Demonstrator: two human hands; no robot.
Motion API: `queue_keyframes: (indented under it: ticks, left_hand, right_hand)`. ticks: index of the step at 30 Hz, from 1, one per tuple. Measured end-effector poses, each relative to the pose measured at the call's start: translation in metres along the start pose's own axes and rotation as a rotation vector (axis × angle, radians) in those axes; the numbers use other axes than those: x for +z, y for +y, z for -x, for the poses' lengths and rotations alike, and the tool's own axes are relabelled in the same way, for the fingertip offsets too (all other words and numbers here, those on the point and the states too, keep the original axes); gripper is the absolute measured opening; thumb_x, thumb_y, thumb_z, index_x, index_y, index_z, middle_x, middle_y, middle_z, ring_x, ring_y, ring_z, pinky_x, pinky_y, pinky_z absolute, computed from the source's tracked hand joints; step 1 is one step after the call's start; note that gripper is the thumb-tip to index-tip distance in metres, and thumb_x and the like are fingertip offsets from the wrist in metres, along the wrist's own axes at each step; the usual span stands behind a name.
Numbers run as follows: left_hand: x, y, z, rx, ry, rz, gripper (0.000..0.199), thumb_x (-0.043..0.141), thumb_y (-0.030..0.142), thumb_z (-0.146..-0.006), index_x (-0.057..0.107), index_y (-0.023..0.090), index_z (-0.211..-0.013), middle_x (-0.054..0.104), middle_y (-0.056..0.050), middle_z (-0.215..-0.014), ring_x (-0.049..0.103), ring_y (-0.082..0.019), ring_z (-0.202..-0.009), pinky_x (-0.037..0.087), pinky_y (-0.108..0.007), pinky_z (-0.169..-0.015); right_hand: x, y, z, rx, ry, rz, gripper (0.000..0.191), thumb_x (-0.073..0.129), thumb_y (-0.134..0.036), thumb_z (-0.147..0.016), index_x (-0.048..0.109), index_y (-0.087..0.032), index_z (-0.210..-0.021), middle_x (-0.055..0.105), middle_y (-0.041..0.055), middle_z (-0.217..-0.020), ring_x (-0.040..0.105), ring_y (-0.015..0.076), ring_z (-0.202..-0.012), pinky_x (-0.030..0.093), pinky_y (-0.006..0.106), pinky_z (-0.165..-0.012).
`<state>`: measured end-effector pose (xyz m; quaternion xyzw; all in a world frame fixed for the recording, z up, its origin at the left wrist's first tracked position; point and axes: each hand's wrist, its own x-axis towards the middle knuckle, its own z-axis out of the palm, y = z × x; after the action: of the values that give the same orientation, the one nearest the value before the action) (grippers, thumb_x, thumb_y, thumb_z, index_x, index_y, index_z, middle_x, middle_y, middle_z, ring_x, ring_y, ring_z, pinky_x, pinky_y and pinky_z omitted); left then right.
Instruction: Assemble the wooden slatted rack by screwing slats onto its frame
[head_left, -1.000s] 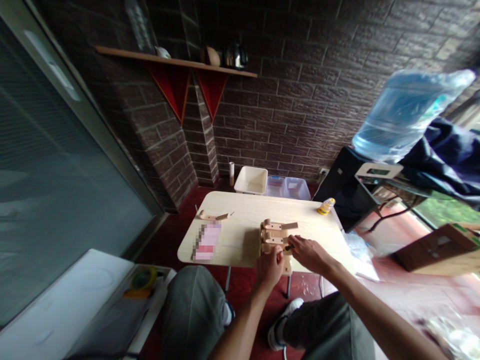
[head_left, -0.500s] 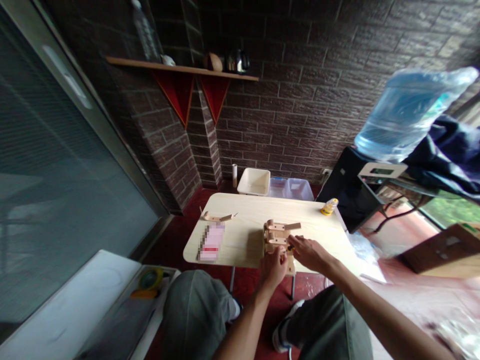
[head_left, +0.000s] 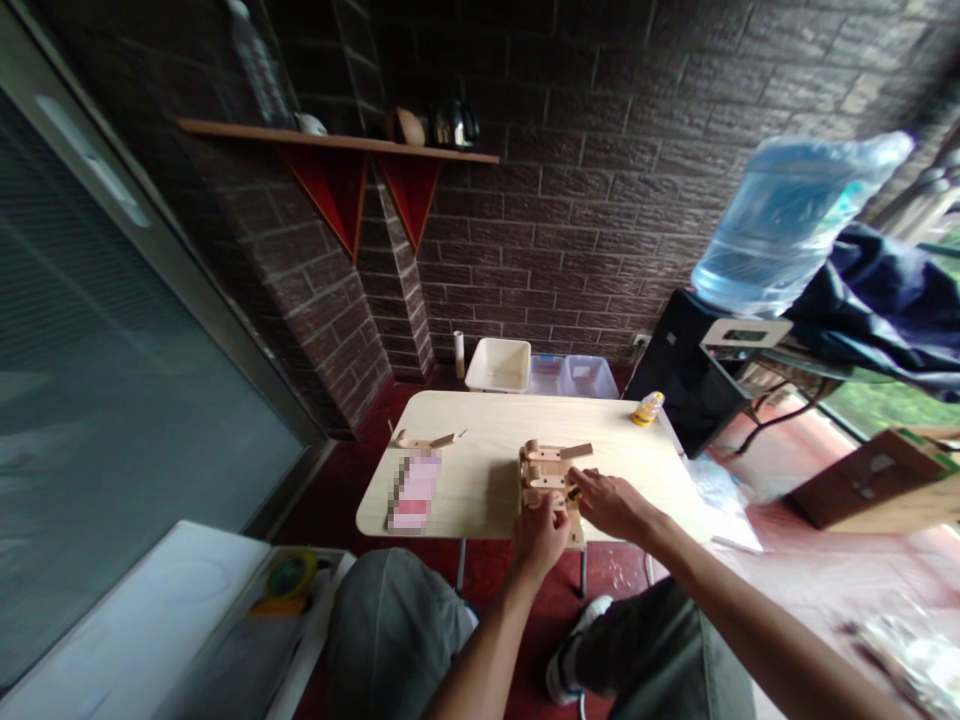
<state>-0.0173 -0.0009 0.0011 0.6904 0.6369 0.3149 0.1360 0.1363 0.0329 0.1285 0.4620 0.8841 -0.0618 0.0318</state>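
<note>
On the pale table (head_left: 480,420) near its front edge lies a wooden assembly (head_left: 547,480) with rounded pegs, flat strips and dark screw holes. My left hand (head_left: 541,532) is closed at its near end, fingertips pinched at a wooden strip; what sits between them is too small to make out. Coming from the right, my right hand (head_left: 611,500) is wrapped round a small yellow-and-black screwdriver (head_left: 574,493), whose tip points toward the left fingertips. Most of its handle is hidden by the hand.
A loose wooden hook piece (head_left: 424,441) and a blurred pink item (head_left: 416,495) lie at the table's left. A yellow-capped clear container (head_left: 647,408) stands at the back right. Bins (head_left: 499,365) sit behind; a water dispenser (head_left: 686,350) stands to the right.
The view has shifted slightly, so the surroundings appear a little further left. Both hands remain at the wooden assembly, with the yellow-and-black screwdriver still in my right hand.
</note>
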Motion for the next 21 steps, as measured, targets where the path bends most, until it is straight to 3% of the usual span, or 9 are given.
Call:
queue_keyframes:
  ticks: [5, 15, 21]
  left_hand:
    - [-0.0006, 0.0018, 0.0005, -0.02, 0.008, 0.0, 0.033, 0.057, 0.027, -0.088, 0.063, 0.03, -0.121, 0.075, -0.001, -0.081, 0.07, -0.018, -0.077, 0.049, -0.027, -0.068]
    - [0.0026, 0.0003, 0.0003, -0.016, 0.001, -0.038, 0.033, 0.057, 0.027, -0.088, 0.063, 0.029, -0.121, 0.074, -0.002, -0.08, 0.069, -0.018, -0.075, 0.048, -0.027, -0.069]
    - [0.0041, -0.0003, 0.0013, -0.021, 0.006, -0.058, 0.032, 0.056, 0.026, -0.089, 0.065, 0.028, -0.119, 0.074, -0.003, -0.081, 0.069, -0.019, -0.078, 0.049, -0.029, -0.071]
  right_hand:
    - [-0.002, 0.0, 0.0011, -0.043, 0.002, 0.013, 0.032, 0.045, -0.013, -0.091, 0.05, -0.02, -0.121, 0.067, 0.0093, -0.111, 0.064, 0.0207, -0.1, 0.046, 0.028, -0.079]
    - [0.0036, 0.0036, -0.0019, -0.015, -0.001, 0.031, 0.03, 0.044, -0.016, -0.093, 0.048, -0.015, -0.123, 0.069, 0.0119, -0.107, 0.066, 0.0214, -0.095, 0.047, 0.029, -0.075]
    - [-0.0036, 0.0013, -0.0003, -0.038, -0.017, 0.025, 0.034, 0.046, -0.014, -0.091, 0.05, -0.019, -0.124, 0.069, 0.0106, -0.11, 0.065, 0.0213, -0.101, 0.046, 0.028, -0.078]
